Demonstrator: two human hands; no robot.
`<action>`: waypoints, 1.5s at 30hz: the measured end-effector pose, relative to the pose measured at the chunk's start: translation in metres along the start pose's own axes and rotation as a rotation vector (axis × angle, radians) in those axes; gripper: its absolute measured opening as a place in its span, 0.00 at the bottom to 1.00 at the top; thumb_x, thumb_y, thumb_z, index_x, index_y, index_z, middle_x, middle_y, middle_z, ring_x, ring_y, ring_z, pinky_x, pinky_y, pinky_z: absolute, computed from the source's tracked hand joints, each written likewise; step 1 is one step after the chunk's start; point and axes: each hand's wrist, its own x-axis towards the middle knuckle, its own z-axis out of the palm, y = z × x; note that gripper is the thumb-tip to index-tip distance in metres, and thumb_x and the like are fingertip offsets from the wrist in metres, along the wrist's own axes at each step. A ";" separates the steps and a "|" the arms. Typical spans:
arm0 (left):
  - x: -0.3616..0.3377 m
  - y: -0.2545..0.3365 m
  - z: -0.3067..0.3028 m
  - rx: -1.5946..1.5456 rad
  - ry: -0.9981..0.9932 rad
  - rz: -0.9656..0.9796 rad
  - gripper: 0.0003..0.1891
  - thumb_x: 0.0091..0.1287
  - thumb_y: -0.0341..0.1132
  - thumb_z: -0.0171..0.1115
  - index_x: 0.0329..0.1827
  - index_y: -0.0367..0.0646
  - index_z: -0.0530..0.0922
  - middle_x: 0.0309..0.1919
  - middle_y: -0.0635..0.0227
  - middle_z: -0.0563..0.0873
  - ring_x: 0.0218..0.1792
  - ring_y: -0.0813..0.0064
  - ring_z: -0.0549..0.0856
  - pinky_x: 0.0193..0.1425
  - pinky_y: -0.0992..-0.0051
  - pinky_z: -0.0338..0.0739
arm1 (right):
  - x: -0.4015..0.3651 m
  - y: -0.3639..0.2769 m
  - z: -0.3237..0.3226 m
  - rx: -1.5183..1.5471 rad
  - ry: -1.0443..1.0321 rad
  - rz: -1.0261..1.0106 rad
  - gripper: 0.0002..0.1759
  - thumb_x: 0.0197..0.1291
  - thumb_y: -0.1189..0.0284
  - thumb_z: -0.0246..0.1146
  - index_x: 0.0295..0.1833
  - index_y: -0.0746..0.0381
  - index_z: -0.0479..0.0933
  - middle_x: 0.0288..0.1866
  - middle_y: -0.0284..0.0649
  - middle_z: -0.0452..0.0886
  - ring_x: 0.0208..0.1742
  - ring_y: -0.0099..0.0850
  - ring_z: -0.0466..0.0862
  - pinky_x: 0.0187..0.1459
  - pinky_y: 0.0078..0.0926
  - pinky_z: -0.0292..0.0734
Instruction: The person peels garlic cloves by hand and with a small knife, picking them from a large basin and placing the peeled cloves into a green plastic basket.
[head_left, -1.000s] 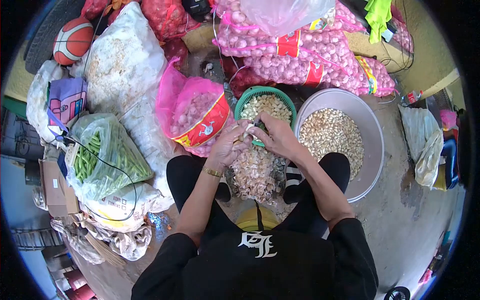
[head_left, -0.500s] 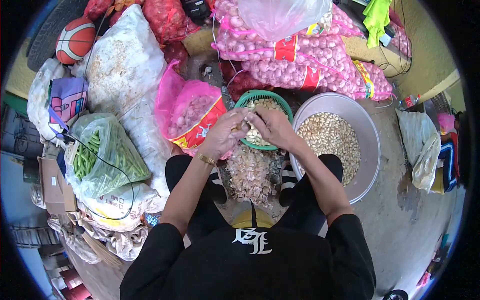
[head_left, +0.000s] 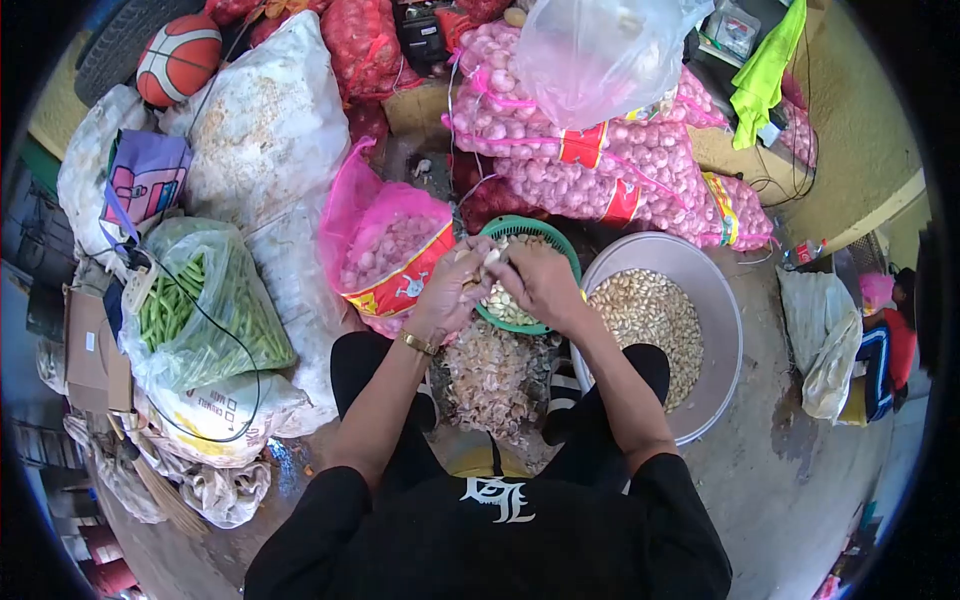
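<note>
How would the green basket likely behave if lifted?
The basket would probably keep its shape, as its visible edge curves evenly. The cloves inside likely add some weight. Lying loose and uncovered, they might spill if it tilts.

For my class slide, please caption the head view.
Both hands on garlic, near a basket, a heap of peelings and a tub of cloves.

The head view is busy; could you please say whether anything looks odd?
Perhaps: the basketball at upper left seems odd near produce sacks; loose papery skins lie heaped outside the green basket; a dark floor patch at right could be a spill.
</note>
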 end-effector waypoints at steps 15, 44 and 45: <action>0.003 0.016 0.000 0.353 -0.190 -0.026 0.15 0.76 0.40 0.55 0.58 0.44 0.77 0.37 0.75 0.79 0.25 0.89 0.71 0.23 0.89 0.60 | -0.003 0.002 0.003 0.091 0.008 0.077 0.15 0.68 0.61 0.59 0.42 0.64 0.73 0.25 0.53 0.78 0.29 0.53 0.81 0.29 0.46 0.73; 0.006 0.018 -0.015 -0.144 -0.144 0.011 0.12 0.75 0.39 0.54 0.55 0.42 0.71 0.40 0.69 0.75 0.29 0.80 0.74 0.18 0.90 0.62 | -0.044 -0.008 0.031 -0.090 -0.584 -0.002 0.19 0.60 0.55 0.65 0.39 0.61 0.76 0.31 0.45 0.80 0.36 0.47 0.83 0.36 0.43 0.76; 0.006 0.018 -0.015 -0.145 -0.145 0.011 0.12 0.75 0.39 0.54 0.55 0.42 0.71 0.40 0.69 0.75 0.29 0.80 0.74 0.18 0.90 0.62 | -0.043 -0.009 0.029 -0.091 -0.584 -0.001 0.19 0.60 0.55 0.65 0.39 0.61 0.76 0.31 0.45 0.80 0.36 0.47 0.83 0.36 0.43 0.76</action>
